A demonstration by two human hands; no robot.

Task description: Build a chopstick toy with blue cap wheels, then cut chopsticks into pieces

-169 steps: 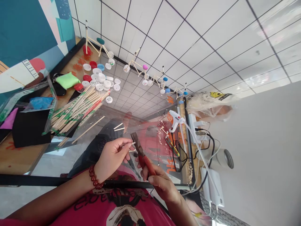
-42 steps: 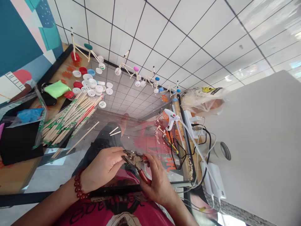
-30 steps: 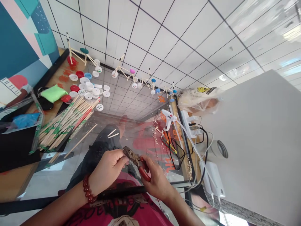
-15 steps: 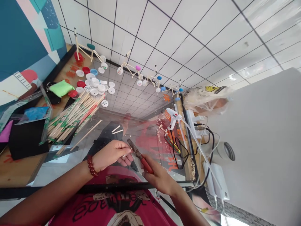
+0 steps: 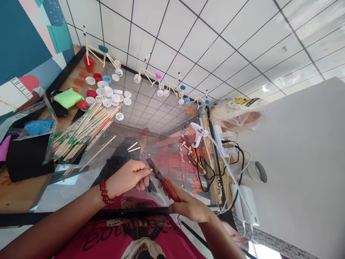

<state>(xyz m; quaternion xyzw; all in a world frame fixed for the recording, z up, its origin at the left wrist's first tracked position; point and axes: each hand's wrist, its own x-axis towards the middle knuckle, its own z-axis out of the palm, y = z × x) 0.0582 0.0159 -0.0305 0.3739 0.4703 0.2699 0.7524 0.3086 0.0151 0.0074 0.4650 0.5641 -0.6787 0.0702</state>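
Note:
My left hand (image 5: 133, 174), with a red bead bracelet at the wrist, is closed in a pinch on a short piece of wooden stick (image 5: 151, 169); only its pale tip shows. My right hand (image 5: 185, 203) grips pliers (image 5: 164, 182) by their red handles. The dark jaws lie right beside the stick's tip; whether they touch it I cannot tell. Two short cut sticks (image 5: 134, 148) rest on the glass tabletop (image 5: 161, 151) just beyond my hands. To the left, one long stick (image 5: 97, 153) lies beside a pile of chopsticks (image 5: 81, 136), several in green-printed wrappers.
White, red and blue bottle caps (image 5: 107, 92) cluster at the back left. Several small stick-and-cap figures (image 5: 145, 73) stand along the tiled wall. A white glue gun (image 5: 198, 133), its cables and a utility knife (image 5: 196, 163) lie on the right. A green packet (image 5: 68, 98) is at left.
My right hand and the pliers have shifted slightly right and down. The fingers of my left hand have curled in more, and the stick's tip now points toward the jaws.

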